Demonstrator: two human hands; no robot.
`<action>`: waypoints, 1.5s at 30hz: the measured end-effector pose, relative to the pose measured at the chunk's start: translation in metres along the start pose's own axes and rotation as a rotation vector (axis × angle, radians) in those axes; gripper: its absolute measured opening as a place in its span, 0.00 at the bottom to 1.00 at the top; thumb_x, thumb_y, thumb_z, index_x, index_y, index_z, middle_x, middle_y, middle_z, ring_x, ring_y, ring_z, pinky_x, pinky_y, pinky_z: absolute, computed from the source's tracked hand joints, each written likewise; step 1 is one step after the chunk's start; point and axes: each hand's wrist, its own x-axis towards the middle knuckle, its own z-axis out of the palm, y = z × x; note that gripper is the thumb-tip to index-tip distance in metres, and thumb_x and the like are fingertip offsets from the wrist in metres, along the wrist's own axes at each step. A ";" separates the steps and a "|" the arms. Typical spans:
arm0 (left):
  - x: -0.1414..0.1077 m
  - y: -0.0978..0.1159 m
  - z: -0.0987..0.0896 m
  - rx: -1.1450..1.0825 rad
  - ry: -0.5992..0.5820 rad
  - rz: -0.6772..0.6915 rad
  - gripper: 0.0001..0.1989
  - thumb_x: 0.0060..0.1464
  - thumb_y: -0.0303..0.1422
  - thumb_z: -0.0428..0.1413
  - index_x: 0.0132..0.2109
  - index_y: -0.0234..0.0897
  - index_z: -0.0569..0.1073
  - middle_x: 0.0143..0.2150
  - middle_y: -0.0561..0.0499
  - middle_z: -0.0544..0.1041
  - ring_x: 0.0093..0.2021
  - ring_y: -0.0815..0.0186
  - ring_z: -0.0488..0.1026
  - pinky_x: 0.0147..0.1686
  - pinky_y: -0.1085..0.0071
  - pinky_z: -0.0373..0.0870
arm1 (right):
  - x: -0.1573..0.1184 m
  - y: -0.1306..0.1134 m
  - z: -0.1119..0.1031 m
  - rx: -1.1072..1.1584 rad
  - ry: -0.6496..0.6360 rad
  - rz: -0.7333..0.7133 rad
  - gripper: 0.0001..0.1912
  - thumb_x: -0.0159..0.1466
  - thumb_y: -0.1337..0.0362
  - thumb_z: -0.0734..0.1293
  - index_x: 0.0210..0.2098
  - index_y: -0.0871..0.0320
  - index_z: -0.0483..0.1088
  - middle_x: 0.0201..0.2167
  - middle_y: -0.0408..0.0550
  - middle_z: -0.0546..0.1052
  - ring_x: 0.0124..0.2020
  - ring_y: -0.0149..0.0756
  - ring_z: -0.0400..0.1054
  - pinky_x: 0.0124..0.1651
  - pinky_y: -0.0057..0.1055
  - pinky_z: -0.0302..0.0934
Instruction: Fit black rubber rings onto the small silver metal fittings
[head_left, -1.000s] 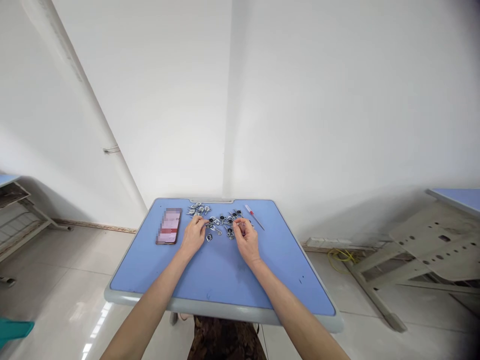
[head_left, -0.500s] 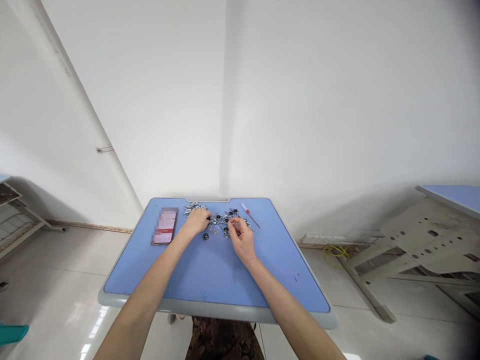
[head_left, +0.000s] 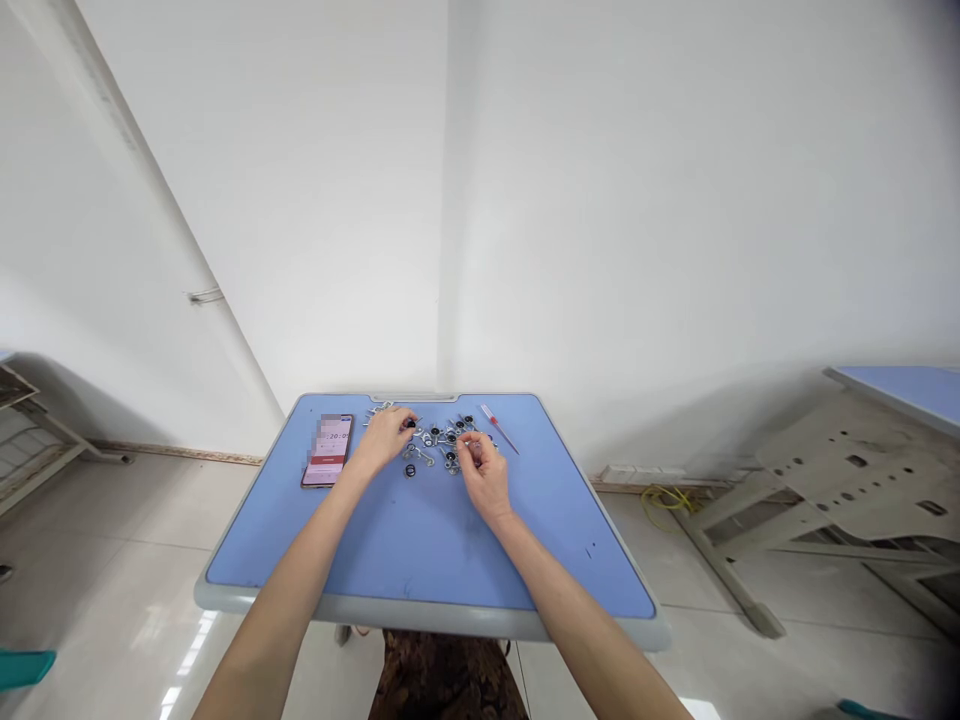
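Left hand (head_left: 384, 440): fingers curled, tips at a small black-topped fitting (head_left: 411, 424); it looks pinched, though the view is too small to be sure.
Right hand (head_left: 481, 472): fingers drawn together among the parts; they hide whatever lies there, so a grasp cannot be told.
Metal fittings (head_left: 442, 438): a loose cluster between the hands, on the blue desk (head_left: 420, 612).
Black ring (head_left: 410, 470): lying apart, at 8 o'clock from the cluster.
Phone (head_left: 328, 450): at 9 o'clock from the cluster.
Red-handled screwdriver (head_left: 499, 428): at 1 o'clock from the right hand.
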 end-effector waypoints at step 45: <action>-0.097 0.009 0.022 -0.132 -0.076 0.107 0.08 0.52 0.33 0.60 0.41 0.40 0.73 0.42 0.48 0.73 0.45 0.59 0.70 0.49 0.61 0.64 | -0.003 -0.001 0.002 -0.247 -0.247 -0.049 0.08 0.63 0.60 0.59 0.35 0.55 0.68 0.15 0.35 0.57 0.18 0.29 0.52 0.24 0.27 0.48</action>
